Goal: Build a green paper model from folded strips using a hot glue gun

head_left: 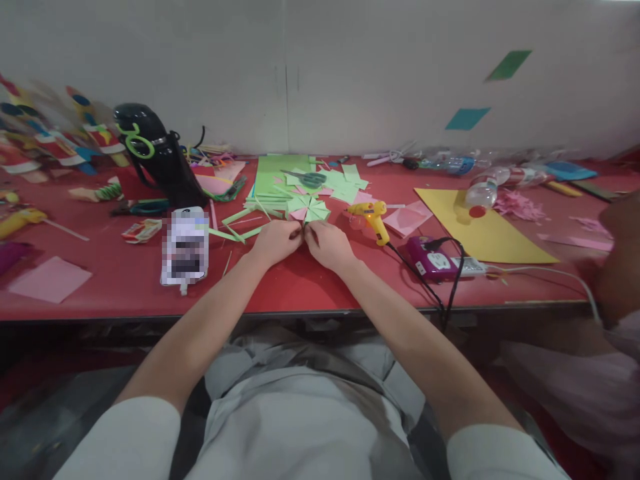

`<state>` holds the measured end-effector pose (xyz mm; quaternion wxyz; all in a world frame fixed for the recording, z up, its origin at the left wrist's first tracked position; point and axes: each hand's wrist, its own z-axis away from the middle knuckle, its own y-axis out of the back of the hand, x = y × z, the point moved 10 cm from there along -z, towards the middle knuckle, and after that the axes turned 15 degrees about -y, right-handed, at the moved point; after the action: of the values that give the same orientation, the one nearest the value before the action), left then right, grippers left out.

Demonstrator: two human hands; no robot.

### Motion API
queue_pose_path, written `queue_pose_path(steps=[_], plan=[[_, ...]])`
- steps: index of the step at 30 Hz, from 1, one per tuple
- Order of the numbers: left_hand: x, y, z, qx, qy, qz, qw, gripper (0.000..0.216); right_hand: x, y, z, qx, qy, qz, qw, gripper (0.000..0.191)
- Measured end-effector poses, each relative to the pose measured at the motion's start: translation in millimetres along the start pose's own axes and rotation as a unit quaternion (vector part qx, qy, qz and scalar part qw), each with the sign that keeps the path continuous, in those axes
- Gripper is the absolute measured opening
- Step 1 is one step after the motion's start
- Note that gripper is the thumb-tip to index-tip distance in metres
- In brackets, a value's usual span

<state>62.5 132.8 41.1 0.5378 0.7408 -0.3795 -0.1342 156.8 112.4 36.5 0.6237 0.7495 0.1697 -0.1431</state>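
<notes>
A round, fan-like folded paper piece [314,209], light green with a pink segment, sits in front of me at the middle of the red table. At its near edge my left hand [277,241] is closed in a pinch, with the fingertips on the paper. My right hand [329,244] pinches the same edge, close beside the left one. The fingertips partly hide what lies between them. Just right of my right hand lies a yellow glue gun [373,219]. Green paper strips [239,223] lie loose beyond my left hand.
Scissors [307,179] rest on green paper sheets [274,172]. A phone [185,247] lies left, before a black bottle-like object [155,150]. To the right are a purple power box [433,259] with cables, yellow card [480,233] and a plastic bottle [483,193]. Another person's arm [617,250] is far right.
</notes>
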Motion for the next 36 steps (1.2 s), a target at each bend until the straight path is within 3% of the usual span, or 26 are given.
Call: queue_pose_path(steps=[7,18,21,27,31,36], plan=[[1.0,-6.9,-0.8,-0.022,-0.018,-0.033,0.999,0.027,2.1,-0.2,-1.7,0.008,-0.001,0.012,1.0,0.03],[10.6,-2.9,2.7,-0.009,-0.057,0.026,0.998,0.02,11.8,2.6,-7.2,0.028,-0.011,0.0,1.0,0.031],[6.0,9.0,5.2,0.045,-0.054,0.062,0.996,0.019,17.9,4.5,-10.6,0.043,-0.021,-0.006,0.999,0.028],[-28.7,49.2,21.2,0.229,0.037,0.103,0.967,0.017,27.4,9.7,-15.6,0.044,-0.016,-0.048,0.998,0.018],[-37.7,47.1,22.3,0.233,0.05,0.128,0.963,0.031,31.0,18.4,-13.8,0.048,0.023,-0.102,0.993,0.019],[-37.5,38.8,20.3,0.21,0.058,0.17,0.961,0.023,33.8,26.5,-10.4,0.051,0.059,-0.152,0.985,0.021]])
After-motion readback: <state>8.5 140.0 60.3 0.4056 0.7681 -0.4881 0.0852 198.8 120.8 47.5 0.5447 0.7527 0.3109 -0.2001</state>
